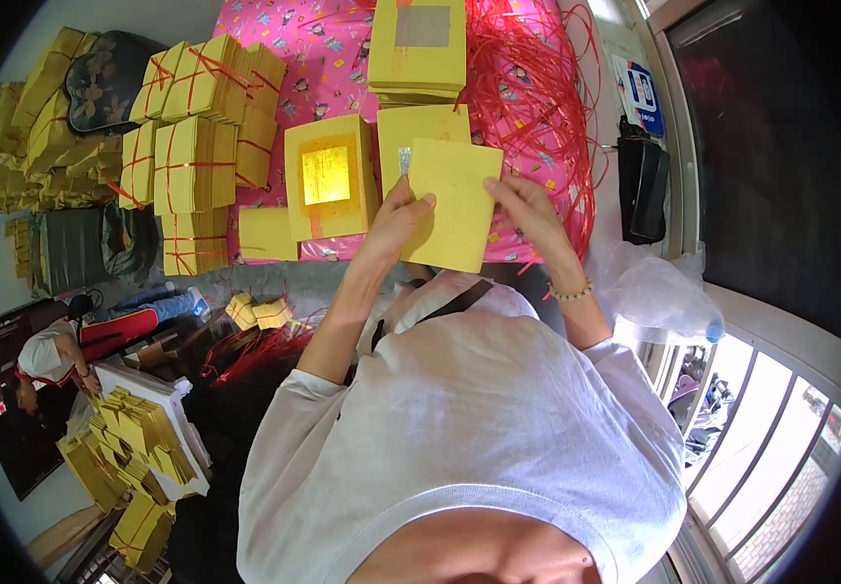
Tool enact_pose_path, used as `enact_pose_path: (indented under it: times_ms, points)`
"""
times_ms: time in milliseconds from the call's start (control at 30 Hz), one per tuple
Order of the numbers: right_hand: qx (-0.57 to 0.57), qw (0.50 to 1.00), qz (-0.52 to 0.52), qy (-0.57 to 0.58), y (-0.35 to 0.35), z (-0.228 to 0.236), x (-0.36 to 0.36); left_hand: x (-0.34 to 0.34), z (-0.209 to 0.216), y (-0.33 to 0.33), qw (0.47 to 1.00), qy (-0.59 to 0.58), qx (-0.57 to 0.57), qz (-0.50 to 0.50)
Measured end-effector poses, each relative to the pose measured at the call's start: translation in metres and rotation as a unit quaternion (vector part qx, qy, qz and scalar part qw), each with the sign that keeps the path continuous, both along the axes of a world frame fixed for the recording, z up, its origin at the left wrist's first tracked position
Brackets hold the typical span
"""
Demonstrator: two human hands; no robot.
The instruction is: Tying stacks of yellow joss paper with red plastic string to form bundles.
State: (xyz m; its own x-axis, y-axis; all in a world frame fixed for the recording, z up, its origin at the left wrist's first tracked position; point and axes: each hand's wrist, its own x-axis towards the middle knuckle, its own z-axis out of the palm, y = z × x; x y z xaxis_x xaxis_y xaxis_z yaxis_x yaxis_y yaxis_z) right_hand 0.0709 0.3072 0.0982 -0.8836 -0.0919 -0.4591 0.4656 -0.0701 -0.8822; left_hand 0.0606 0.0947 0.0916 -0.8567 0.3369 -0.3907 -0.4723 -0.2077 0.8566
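Between my two hands is a plain yellow paper sheet, held up over the near edge of the table; whether it is one sheet or several I cannot tell. My left hand grips its left edge, thumb on top. My right hand pinches its upper right side, with a beaded bracelet on that wrist. Behind the sheet lies another yellow paper with a silvery patch, partly hidden. Left of my left hand sits a stack of yellow paper with a shiny gold square on top.
Red-tied yellow paper bundles are piled on the left. A taller yellow stack stands at the back, beside tangled red strings. The pink patterned tablecloth lies beneath. Another person works lower left by more yellow bundles.
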Motion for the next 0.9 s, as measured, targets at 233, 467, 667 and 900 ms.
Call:
enact_pose_path:
  times_ms: [233,467,667,900]
  points:
    - [0.004,0.999,0.011,0.05,-0.009,-0.007,0.013,-0.003,-0.009,-0.002,0.999,-0.037,0.016,-0.003]
    - [0.017,0.996,0.079,0.024,-0.011,-0.019,0.02,-0.007,-0.012,0.0,1.0,0.014,-0.008,0.012]
    - [-0.013,0.998,0.059,0.005,-0.014,-0.02,0.023,-0.01,-0.013,-0.003,1.0,-0.013,0.02,0.012]
    - [-0.021,0.997,0.078,-0.015,-0.016,-0.024,0.029,-0.012,-0.023,-0.001,0.999,-0.006,0.024,0.032]
